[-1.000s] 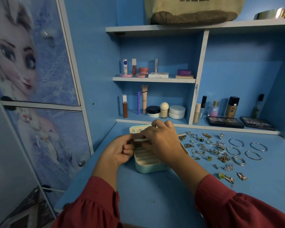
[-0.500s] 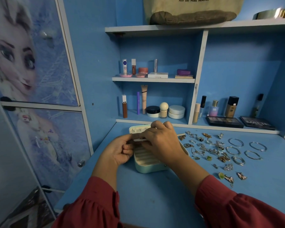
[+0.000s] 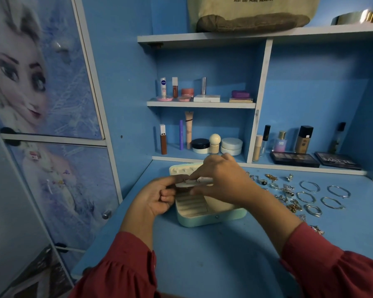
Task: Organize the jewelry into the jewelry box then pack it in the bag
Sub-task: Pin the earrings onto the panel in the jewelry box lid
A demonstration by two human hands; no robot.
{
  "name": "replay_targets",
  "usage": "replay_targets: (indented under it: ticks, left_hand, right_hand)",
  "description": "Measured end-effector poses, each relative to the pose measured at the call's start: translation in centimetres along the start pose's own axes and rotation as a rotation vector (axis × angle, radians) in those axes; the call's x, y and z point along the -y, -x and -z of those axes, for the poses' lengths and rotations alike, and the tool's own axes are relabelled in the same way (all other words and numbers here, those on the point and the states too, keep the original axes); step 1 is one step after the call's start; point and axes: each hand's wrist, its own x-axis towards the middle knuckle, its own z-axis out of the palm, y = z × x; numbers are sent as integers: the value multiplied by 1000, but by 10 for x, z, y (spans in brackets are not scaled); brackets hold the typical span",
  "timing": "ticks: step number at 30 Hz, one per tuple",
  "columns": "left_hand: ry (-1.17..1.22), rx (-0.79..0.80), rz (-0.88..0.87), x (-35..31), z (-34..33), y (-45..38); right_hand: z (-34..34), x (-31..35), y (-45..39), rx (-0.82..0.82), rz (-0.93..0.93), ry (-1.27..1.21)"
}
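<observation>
At the centre of the frame, we see an open mint-green jewelry box (image 3: 211, 218) resting on the blue table (image 3: 202, 254), its pale ridged lid (image 3: 181, 168) lying back toward the shelves. Both hands meet above the box: the left hand (image 3: 157, 196) and the right hand (image 3: 224, 179) pinch between their fingertips a small pale insert (image 3: 187, 184) on which a tiny piece of jewelry (image 3: 184, 180) seems to sit, though we cannot make out what it is. To the right of the box, loose rings and earrings (image 3: 284, 190) lie scattered on the table, with six silver bangles (image 3: 323, 196) set out in rows just beyond them. At the top of the frame, a beige canvas bag (image 3: 252, 11) printed with dark lettering sits on the upper shelf (image 3: 202, 38). Below it, cosmetics (image 3: 202, 138) line the smaller shelves, and two dark makeup palettes (image 3: 314, 159) lie flat at centre right. Red sleeves (image 3: 121, 274) fill the lower edge.
</observation>
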Motion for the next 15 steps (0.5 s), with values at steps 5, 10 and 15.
replay_targets:
  ticks: [5,10,15]
  left_hand:
    - [-40,26,4,-1,5,-4]
    - [-41,51,-6,0,8,-7]
    - [-43,55,-5,1,9,-8]
  right_hand:
    - [37,-26,22,-47,-314,-459]
    - [47,-59,52,-133,-590,-515]
    - [52,-81,71,201,-696,-368]
